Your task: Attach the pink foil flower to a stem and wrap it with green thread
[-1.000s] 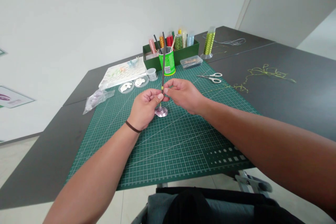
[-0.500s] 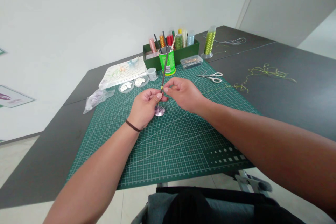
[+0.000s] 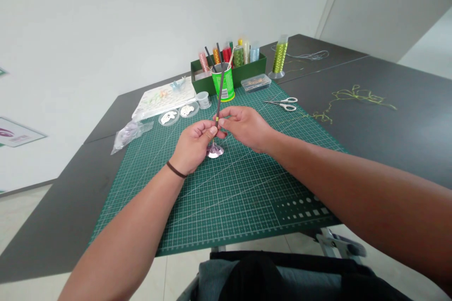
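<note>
Centre: thin stick (image 3: 219, 99), dk grey w/ yellow band; shiny lilac disc (image 3: 214, 151) at its foot. Mat (image 3: 226, 207) dk green w/ white grid + squares. 12 o'clock: bright green cup (image 3: 226, 85), dk green box (image 3: 247, 69), spools (image 3: 238, 58) red, orange, pink, pale blue. 2 o'clock: silver scissors (image 3: 282, 104) w/ white handles. 3 o'clock: dk grey table (image 3: 370, 150), yellow-green thread (image 3: 353, 95). 7 o'clock: dk brown wristband (image 3: 175, 170).

Matt, smooth dark rod (image 3: 220, 99) over a glossy, lilac foil-like disc (image 3: 215, 151), on a matt green plastic cutting mat (image 3: 226, 197). Shiny steel scissor blades (image 3: 274, 102) with smooth white plastic handles (image 3: 289, 104), a glossy green cup (image 3: 226, 85), and a crinkled clear plastic bag (image 3: 129, 133). Matt charcoal tabletop (image 3: 399, 150).
</note>
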Demonstrator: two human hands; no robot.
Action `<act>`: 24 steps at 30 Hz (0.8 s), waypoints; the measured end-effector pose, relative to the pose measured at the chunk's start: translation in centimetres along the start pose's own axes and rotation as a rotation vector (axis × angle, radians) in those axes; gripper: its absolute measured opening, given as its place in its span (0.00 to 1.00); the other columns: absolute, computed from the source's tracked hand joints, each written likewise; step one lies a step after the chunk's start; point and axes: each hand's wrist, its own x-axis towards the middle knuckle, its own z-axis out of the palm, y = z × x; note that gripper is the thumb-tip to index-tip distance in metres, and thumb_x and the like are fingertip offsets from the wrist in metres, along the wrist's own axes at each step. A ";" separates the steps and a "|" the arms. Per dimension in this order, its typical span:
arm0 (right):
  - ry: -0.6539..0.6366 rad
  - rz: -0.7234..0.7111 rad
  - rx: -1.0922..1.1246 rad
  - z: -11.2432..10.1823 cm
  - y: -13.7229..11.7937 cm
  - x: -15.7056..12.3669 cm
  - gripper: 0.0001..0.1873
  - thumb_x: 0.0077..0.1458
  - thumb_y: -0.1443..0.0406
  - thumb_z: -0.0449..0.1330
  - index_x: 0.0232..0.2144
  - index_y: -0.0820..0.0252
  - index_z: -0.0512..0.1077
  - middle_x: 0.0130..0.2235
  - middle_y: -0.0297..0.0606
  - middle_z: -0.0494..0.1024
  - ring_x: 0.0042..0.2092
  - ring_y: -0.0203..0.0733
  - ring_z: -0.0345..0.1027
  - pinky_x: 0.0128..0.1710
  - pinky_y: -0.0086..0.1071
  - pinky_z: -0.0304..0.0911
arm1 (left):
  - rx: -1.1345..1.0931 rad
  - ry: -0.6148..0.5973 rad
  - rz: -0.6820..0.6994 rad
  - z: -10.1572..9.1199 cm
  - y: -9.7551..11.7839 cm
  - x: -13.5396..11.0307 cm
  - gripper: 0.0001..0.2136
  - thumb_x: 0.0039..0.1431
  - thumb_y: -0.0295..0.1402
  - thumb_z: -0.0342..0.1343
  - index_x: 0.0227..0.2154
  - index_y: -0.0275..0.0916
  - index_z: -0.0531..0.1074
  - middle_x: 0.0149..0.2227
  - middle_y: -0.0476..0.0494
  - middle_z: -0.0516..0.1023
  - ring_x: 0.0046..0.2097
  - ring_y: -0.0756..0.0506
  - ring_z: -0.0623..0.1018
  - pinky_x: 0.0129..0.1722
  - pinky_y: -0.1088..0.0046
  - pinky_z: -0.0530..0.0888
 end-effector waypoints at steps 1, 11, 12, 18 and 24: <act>-0.005 0.004 0.003 0.0 0.0 0.0 0.03 0.59 0.72 0.60 0.33 0.61 0.71 0.21 0.27 0.72 0.22 0.30 0.62 0.21 0.25 0.54 | 0.006 -0.009 0.000 0.0 0.0 0.0 0.07 0.60 0.35 0.60 0.32 0.37 0.77 0.32 0.44 0.83 0.29 0.50 0.76 0.27 0.76 0.69; 0.056 0.007 -0.040 0.0 0.4 0.2 0.07 0.59 0.72 0.61 0.30 0.59 0.69 0.21 0.29 0.72 0.24 0.32 0.64 0.22 0.26 0.57 | 0.013 -0.002 -0.067 0.1 0.2 -0.1 0.10 0.58 0.37 0.63 0.37 0.36 0.76 0.33 0.42 0.84 0.32 0.48 0.80 0.28 0.75 0.70; 0.056 0.004 -0.046 0.0 0.5 0.2 0.07 0.59 0.72 0.60 0.29 0.59 0.69 0.21 0.29 0.72 0.24 0.33 0.65 0.23 0.27 0.58 | 0.020 0.012 -0.078 0.2 0.2 -0.1 0.10 0.58 0.37 0.64 0.38 0.37 0.75 0.33 0.43 0.84 0.31 0.48 0.79 0.27 0.76 0.69; 0.040 -0.042 -0.091 -0.1 0.7 0.2 0.07 0.59 0.71 0.61 0.30 0.59 0.69 0.21 0.27 0.71 0.24 0.32 0.64 0.25 0.28 0.59 | 0.095 0.087 -0.070 0.2 -0.2 0.0 0.08 0.58 0.37 0.63 0.34 0.38 0.75 0.28 0.47 0.81 0.25 0.51 0.73 0.24 0.76 0.66; 0.052 -0.082 -0.081 -0.2 0.9 0.3 0.06 0.58 0.70 0.62 0.29 0.58 0.69 0.23 0.29 0.74 0.26 0.33 0.68 0.29 0.29 0.64 | 0.163 0.068 -0.066 0.1 0.3 -0.1 0.10 0.60 0.39 0.60 0.33 0.38 0.78 0.31 0.46 0.81 0.24 0.53 0.70 0.22 0.76 0.65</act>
